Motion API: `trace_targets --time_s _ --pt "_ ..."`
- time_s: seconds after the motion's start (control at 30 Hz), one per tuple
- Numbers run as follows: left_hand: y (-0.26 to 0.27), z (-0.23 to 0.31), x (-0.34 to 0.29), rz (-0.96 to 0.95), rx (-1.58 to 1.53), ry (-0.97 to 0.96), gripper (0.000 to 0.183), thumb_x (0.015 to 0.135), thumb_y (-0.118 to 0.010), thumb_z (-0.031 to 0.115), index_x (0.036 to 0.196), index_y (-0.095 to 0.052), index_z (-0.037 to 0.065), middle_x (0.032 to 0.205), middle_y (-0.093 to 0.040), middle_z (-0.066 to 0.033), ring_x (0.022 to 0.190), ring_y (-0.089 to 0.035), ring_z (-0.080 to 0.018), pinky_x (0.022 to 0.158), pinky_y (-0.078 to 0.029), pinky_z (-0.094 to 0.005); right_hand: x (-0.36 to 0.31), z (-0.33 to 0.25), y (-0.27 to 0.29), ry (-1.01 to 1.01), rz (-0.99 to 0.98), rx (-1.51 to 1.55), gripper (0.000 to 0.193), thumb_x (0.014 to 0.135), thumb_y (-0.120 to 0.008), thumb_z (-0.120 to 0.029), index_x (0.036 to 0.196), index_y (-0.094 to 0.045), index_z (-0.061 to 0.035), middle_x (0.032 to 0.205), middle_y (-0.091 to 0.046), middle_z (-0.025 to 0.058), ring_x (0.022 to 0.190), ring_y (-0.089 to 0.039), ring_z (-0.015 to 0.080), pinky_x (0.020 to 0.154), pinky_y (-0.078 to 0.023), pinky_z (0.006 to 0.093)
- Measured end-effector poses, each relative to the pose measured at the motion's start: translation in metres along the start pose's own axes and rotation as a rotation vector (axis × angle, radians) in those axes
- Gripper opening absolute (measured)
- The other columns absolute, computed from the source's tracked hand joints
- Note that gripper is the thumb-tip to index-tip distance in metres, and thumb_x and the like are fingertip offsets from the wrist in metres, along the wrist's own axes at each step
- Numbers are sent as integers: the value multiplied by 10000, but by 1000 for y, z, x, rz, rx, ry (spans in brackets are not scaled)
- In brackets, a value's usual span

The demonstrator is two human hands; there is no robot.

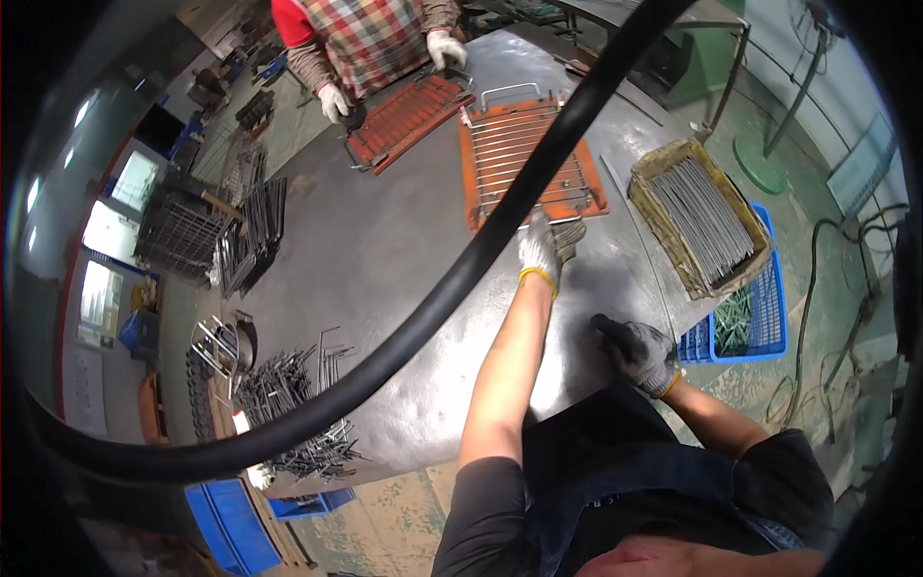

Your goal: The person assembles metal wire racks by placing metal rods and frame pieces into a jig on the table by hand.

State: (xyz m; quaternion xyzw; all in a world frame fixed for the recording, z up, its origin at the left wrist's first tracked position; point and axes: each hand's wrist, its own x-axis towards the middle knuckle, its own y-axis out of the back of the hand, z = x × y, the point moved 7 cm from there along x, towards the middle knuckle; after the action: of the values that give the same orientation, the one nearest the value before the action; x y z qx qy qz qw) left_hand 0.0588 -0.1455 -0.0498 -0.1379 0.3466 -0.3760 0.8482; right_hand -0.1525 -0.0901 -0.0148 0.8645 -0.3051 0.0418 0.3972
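My left hand (540,252), in a pale work glove with a yellow cuff, reaches to the near end of an orange jig (469,183). Its fingers close at the near edge of the wire rack (510,144) lying on that jig; a greyish piece beside them is unclear. The rack has parallel metal rods and a U-shaped loop at the far end. My right hand (646,356), gloved and darkly soiled, is low over the table's near right edge. Its fingers curl around a dark, stubby thing (606,327) whose kind I cannot make out.
Across the metal table (336,231), a co-worker's gloved hands hold a second orange jig (409,120). A box of metal rods (697,221) stands right, above a blue basket (769,327). Bent rods (288,394) lie left. A thick black hose (423,337) crosses the view.
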Motion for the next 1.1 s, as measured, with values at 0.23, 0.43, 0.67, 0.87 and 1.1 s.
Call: trace_targets --time_s 0.23,0.43,0.67,0.87,1.1 --pt "4 -10 -13 -65 117 -42 544 963 -407 516 1106 -545 9 945 -694 -149 719 -700 -213 541 -503 -271 -1 2 -6 24 71 15 445 804 -568 -28 1242 -575 -103 772 -654 75 700 -634 263 647 -503 377" --pt "46 -19 -94 4 118 -193 398 984 -472 366 1196 -474 29 1053 -642 -168 836 -673 -230 692 -522 -322 -4 8 0 -83 23 17 396 826 -548 -51 1216 -592 -103 826 -666 93 757 -652 266 688 -513 375" --pt "173 0 -206 455 699 -1008 204 943 -504 151 1079 -558 9 981 -610 -110 902 -612 -228 918 -472 -450 -12 10 2 -29 159 -55 382 820 -584 -82 1198 -609 -133 859 -679 84 795 -663 251 722 -522 362" --pt "175 -2 -301 675 1588 -912 330 771 -548 74 1098 -579 37 1106 -559 -188 1105 -513 -347 1047 -303 -520 0 20 -14 -211 145 257 270 891 -551 -74 1153 -609 -107 925 -677 97 710 -665 247 646 -535 351" --pt "232 -60 -291 765 1516 -953 476 908 -466 195 1321 -434 -42 1374 -401 -264 1324 -328 -404 1141 -205 -453 7 -41 -74 -212 -163 91 288 967 -476 -256 1147 -626 -90 896 -711 67 589 -623 122 521 -468 289"
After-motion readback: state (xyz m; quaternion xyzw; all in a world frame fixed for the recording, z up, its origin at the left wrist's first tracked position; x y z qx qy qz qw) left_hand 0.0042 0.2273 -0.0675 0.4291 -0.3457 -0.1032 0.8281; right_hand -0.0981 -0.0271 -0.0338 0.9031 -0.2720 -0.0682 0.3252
